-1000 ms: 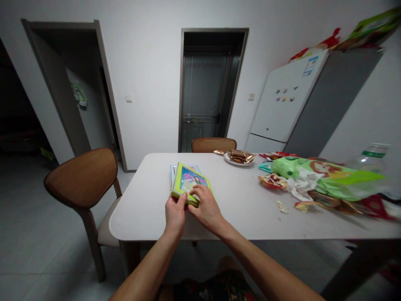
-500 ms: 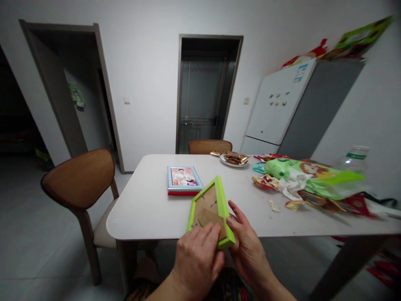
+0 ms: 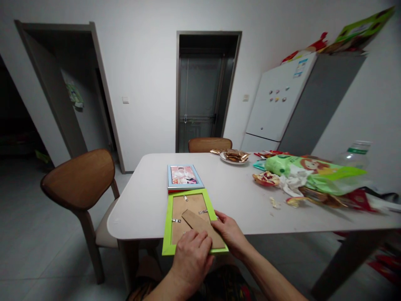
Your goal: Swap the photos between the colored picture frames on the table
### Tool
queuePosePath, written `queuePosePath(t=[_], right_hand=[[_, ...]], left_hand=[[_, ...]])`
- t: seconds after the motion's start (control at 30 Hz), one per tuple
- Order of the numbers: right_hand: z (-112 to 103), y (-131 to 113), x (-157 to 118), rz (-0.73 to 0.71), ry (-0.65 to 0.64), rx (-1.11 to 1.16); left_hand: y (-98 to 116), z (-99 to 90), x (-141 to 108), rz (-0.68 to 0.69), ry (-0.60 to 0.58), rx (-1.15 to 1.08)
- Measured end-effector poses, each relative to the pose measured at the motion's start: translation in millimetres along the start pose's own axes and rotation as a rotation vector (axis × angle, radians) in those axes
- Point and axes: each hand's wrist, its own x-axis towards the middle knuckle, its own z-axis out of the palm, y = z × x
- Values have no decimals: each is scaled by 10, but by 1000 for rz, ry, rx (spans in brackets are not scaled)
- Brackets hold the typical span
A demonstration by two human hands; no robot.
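A green picture frame (image 3: 168, 225) lies back side up at the table's front edge, its brown backboard, metal clips and brown stand flap (image 3: 200, 225) showing. My left hand (image 3: 191, 255) is closed on the frame's near edge, fingers over the lower part of the flap. My right hand (image 3: 230, 234) grips the frame's right side, thumb on top. Just beyond the green frame, touching or nearly touching it, is a light blue frame (image 3: 169, 177) with a picture of a person, on top of something red.
On the white table (image 3: 138, 205) are a plate of wrapped snacks (image 3: 234, 156), an opened pomegranate (image 3: 266, 179), peel pieces, crumpled tissue, a green bag (image 3: 316, 169) and a clear bottle (image 3: 354, 156). Wooden chairs stand at the left (image 3: 81, 179) and far side (image 3: 209, 144).
The green frame has turned from tilted to nearly flat and moved left, its back now facing up. Both hands moved with it, still holding it.
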Motion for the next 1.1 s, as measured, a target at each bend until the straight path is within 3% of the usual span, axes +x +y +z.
queuePosePath(t=[0.27, 0.43, 0.6, 0.83, 1.1], right_hand=[[-182, 62, 272, -168, 137, -768], [-169, 57, 297, -200, 141, -1060], [-164, 80, 276, -237, 98, -1185], [-67, 71, 373, -401, 91, -1277], [66, 62, 491, -354, 141, -1361]], left_hand=[[-269, -82, -57, -116, -72, -39], [-341, -170, -95, -190, -157, -60], [-400, -220, -139, -228, -207, -106], [-515, -118, -237, -279, -152, -125], [-638, -48, -306, -230, -112, -184]])
